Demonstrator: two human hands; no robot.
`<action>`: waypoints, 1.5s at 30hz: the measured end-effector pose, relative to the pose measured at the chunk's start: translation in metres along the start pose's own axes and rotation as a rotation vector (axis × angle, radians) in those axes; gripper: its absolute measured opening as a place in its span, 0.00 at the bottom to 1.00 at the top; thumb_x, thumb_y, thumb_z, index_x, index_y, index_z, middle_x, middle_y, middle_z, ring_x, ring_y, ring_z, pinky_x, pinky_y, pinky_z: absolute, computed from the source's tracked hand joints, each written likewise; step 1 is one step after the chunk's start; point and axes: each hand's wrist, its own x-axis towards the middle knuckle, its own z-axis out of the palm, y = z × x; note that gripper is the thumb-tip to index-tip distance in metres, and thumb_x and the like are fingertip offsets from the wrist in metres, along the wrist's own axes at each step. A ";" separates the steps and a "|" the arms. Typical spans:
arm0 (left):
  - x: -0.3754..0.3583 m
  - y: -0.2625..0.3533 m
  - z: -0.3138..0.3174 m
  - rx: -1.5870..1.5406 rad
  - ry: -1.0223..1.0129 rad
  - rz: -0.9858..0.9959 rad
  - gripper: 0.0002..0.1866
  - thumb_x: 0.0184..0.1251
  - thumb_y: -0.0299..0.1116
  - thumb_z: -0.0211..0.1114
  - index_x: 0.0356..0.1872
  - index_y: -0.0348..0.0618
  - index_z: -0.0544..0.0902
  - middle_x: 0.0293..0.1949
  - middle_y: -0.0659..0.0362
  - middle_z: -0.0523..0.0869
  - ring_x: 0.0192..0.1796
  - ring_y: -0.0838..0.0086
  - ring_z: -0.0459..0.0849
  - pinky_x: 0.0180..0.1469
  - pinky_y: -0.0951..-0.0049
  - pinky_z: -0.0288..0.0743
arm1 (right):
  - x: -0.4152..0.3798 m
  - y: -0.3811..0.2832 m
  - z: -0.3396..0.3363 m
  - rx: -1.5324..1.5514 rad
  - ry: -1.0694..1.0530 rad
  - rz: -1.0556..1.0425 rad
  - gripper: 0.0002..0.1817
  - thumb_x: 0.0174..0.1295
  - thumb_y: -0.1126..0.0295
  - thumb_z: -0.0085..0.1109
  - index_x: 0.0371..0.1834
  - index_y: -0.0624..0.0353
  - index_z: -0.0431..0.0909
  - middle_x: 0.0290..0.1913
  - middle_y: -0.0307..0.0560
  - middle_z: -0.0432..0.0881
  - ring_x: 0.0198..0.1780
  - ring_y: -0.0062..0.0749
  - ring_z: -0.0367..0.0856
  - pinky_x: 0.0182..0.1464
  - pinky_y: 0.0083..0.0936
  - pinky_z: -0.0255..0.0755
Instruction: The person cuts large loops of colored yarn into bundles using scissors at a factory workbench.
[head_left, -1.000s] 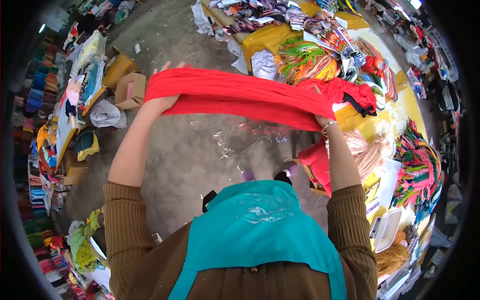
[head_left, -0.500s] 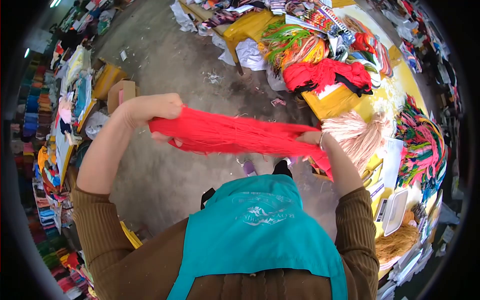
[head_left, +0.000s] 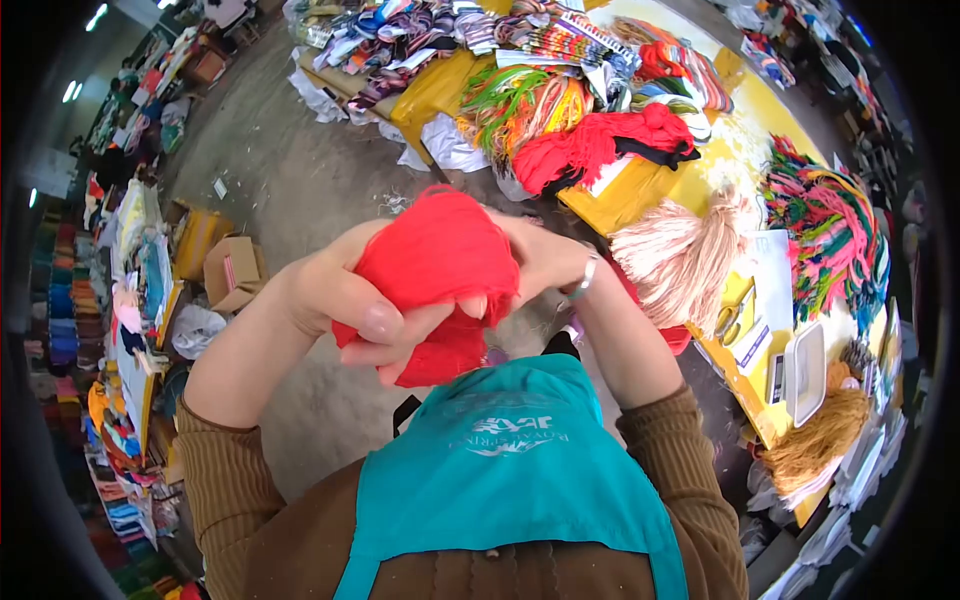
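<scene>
A bundle of bright red yarn (head_left: 440, 255) is bunched up in front of my chest, above my teal apron (head_left: 510, 470). My left hand (head_left: 345, 305) wraps around its left and lower side, thumb across the front. My right hand (head_left: 545, 262), with a bracelet at the wrist, presses against the bundle's right side. Both hands are close together and grip the same red yarn. The far end of the bundle is hidden behind my fingers.
A yellow table (head_left: 640, 195) on the right carries red yarn (head_left: 600, 145), green-orange yarn (head_left: 520, 100), a pale pink skein (head_left: 680, 260), multicoloured skeins (head_left: 830, 230) and a white scale (head_left: 805, 375). Cardboard boxes (head_left: 235, 270) and stacked textiles (head_left: 130, 300) line the left. Grey concrete floor (head_left: 290, 180) lies between.
The red yarn was stretched wide between my two hands; now my hands have come together and the yarn is folded into a compact bundle near my chest.
</scene>
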 end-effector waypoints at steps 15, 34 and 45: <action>-0.028 -0.060 -0.104 0.573 0.404 0.111 0.45 0.70 0.71 0.36 0.63 0.37 0.74 0.63 0.52 0.77 0.68 0.68 0.71 0.71 0.60 0.59 | 0.047 -0.035 0.060 -0.040 -0.223 0.693 0.13 0.55 0.66 0.68 0.20 0.61 0.76 0.16 0.39 0.75 0.17 0.23 0.75 0.21 0.23 0.73; 0.129 -0.130 -0.008 -0.047 -0.044 -0.535 0.12 0.51 0.30 0.71 0.33 0.35 0.79 0.20 0.62 0.78 0.17 0.78 0.73 0.21 0.77 0.64 | -0.238 -0.016 -0.011 0.272 0.581 0.411 0.10 0.62 0.71 0.61 0.41 0.68 0.79 0.33 0.47 0.84 0.28 0.24 0.80 0.36 0.24 0.79; 0.218 -0.110 0.034 0.651 0.178 -0.745 0.13 0.62 0.40 0.72 0.36 0.39 0.83 0.23 0.71 0.76 0.24 0.85 0.73 0.25 0.78 0.67 | -0.544 0.062 -0.140 -0.823 2.057 1.342 0.19 0.57 0.57 0.60 0.38 0.66 0.82 0.38 0.66 0.85 0.44 0.56 0.85 0.48 0.44 0.78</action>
